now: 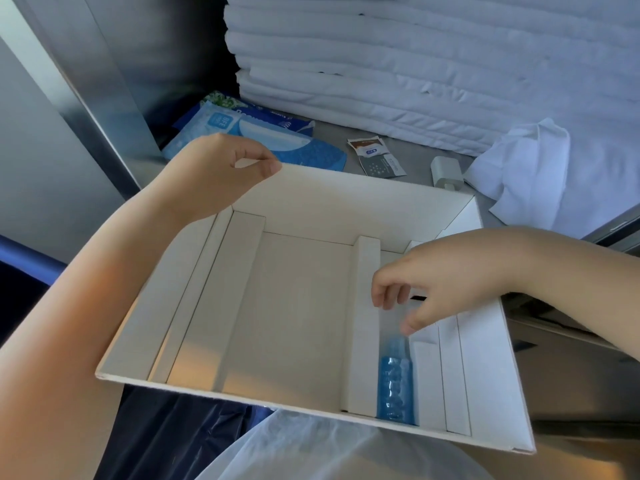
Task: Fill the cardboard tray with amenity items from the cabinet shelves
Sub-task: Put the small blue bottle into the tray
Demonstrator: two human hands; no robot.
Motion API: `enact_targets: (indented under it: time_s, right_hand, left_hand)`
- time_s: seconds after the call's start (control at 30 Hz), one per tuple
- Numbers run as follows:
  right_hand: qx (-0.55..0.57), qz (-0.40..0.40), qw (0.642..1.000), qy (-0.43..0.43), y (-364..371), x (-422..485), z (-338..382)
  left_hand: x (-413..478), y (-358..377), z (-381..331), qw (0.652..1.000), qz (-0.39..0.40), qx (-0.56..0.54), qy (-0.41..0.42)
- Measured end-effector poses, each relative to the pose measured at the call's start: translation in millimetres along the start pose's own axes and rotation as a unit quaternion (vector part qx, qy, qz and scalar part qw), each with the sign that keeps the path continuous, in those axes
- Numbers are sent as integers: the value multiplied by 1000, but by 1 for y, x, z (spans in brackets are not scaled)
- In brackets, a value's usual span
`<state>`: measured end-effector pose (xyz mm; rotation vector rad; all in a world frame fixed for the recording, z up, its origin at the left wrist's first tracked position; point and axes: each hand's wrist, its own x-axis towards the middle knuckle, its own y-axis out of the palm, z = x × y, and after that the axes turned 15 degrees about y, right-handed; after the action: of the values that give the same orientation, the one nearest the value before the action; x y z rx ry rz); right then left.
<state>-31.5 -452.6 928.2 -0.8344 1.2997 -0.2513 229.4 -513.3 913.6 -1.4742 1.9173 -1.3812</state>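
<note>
While the white cardboard tray (304, 306) is held out in front of the cabinet shelf (329, 140), it's mostly bare inside, just folded dividers splitting it into long lanes. One blue bottle (396, 386) lies in a narrow lane toward the right, close to the near edge. The right hand (446, 285) hovers right above that lane, grip loosely spread, fingers curled and not touching the bottle as far as I can see. The left hand (221, 168) has its grip pinching the tray's far-left corner rim. Past the tray, on the shelf: blue tissue packs (256, 136), a couple of small sachets (375, 155), a small white roll-ish thing (446, 171), a crumpled white cloth (526, 168), and a tall stack of folded white linens (415, 64) behind.
</note>
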Motion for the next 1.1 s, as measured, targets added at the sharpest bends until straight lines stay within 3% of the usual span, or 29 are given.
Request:
enact_targets:
  time_s: [0.17,0.4,0.5,0.67,1.1]
  right_hand:
    - [158,-90,982,-53,-33,-13,-14]
    - [358,-221,902,-95,-76,-12,-44]
    - [343,-290,893,-42,-84,21,-61]
    - [206,-358,907,75,-85,80,-79]
    - [191,-336,918,95,-83,151,-104]
  left_hand:
    - [1,1,1,1000,7,-8,-8]
    - [1,0,1,1000,11,-12,-8]
    - [2,0,1,1000,13,-12,-12]
    - [1,-1,2,1000,16,-10,-16]
    - [1,-2,0,1000,20,-8,-17]
